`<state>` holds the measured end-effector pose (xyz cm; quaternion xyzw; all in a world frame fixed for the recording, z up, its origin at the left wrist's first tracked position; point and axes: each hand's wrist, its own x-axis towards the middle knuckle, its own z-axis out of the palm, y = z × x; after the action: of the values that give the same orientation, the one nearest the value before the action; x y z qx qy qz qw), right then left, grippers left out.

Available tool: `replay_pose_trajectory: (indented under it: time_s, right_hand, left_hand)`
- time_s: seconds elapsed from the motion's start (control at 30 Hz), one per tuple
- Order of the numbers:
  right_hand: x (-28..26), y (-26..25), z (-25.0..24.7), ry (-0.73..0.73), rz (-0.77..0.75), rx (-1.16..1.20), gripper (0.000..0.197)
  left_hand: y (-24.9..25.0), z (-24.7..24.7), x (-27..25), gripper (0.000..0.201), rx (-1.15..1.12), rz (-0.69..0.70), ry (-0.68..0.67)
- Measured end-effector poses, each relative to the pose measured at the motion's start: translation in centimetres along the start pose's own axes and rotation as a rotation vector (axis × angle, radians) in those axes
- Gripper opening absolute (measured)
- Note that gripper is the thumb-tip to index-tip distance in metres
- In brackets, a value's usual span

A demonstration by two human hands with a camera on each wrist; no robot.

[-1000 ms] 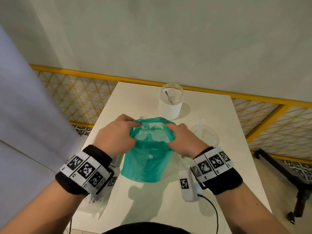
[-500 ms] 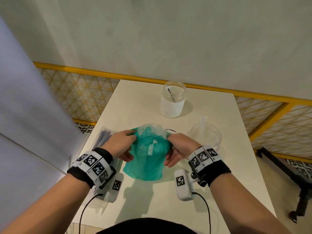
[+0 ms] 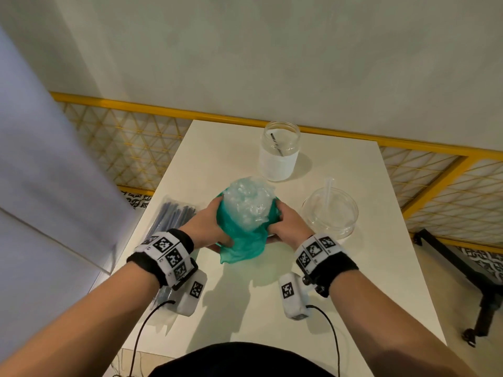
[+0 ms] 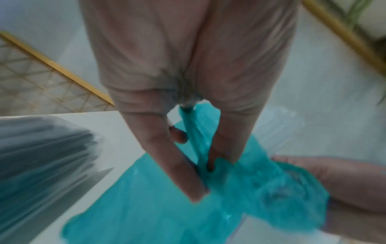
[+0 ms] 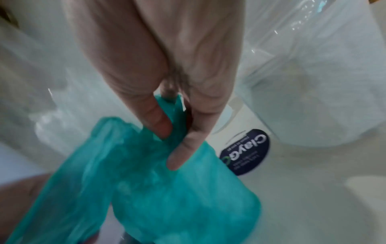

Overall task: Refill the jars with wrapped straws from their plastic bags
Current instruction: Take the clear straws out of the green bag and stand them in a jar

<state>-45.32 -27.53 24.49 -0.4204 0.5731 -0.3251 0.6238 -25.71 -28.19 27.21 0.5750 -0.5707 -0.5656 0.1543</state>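
Two hands grip one teal plastic bag [image 3: 242, 235] at the table's [image 3: 245, 308] centre: the left hand [image 3: 202, 229] pinches the film on its left flank, the right hand [image 3: 288, 227] pinches it on the right flank, thumb and fingers [image 5: 179, 158] closed on the plastic in both wrist views. A crinkled clear bundle [image 3: 250, 202] protrudes from the bag mouth, which faces up and away from the person; individual straws cannot be resolved in it. The bundle lies above and beyond the fingertips, its long axis roughly upright, equally near to both hands. The frosted jar [image 3: 279, 156], holding one dark straw, stands just beyond the bundle; the wide clear jar [image 3: 330, 213], holding one clear straw, stands just right of the right hand. A flat pack of dark straws [image 3: 170, 219] lies left of the left hand. Judgement: extraction requires freeing one hand; the right hand is nearer both jars.
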Motion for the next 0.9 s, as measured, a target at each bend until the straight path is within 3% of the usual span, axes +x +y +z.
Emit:
replay_pose_trajectory:
  time_s: [0.1,0.2,0.23,0.3,0.4,0.53,0.63,0.73,0.9]
  right_hand:
    - [0.6,1.7,0.4,0.067,0.068,-0.238,0.078]
    - [0.5,2.2,0.4,0.184,-0.086,-0.419,0.081]
    - [0.3,2.1,0.3,0.190,-0.185,-0.379,0.088]
    - [0.1,1.4,0.1,0.069,-0.305,-0.230,0.105]
    - [0.1,0.5,-0.2,-0.056,-0.289,-0.143,0.115]
    - [-0.1,0.1,-0.7,0.056,-0.219,-0.155,0.091]
    - [-0.7,0.1,-1.1,0.089,-0.183,-0.153,0.072]
    - [-1.3,0.0,-1.9,0.154,-0.208,-0.121,0.072]
    - [-3.0,-0.8,-2.9,0.203,-0.303,0.064,0.048]
  left_hand:
    - [-2.4,0.3,1.7,0.102,0.237,-0.063,0.093]
    - [-3.9,0.7,2.3,0.103,0.427,-0.034,0.236]
    - [-4.1,0.8,2.3,0.105,0.405,0.029,0.252]
    - [-4.1,0.7,2.4,0.111,0.260,0.163,0.222]
    - [-3.4,0.6,2.2,0.121,0.020,0.239,0.093]
    - [-2.7,1.1,2.2,0.136,-0.020,0.259,0.023]
    - [-2.2,2.0,2.4,0.119,0.001,0.288,0.063]
    - [-1.5,2.7,2.5,0.092,-0.063,0.298,0.082]
    - [-0.5,4.1,2.8,0.072,-0.182,0.295,0.158]
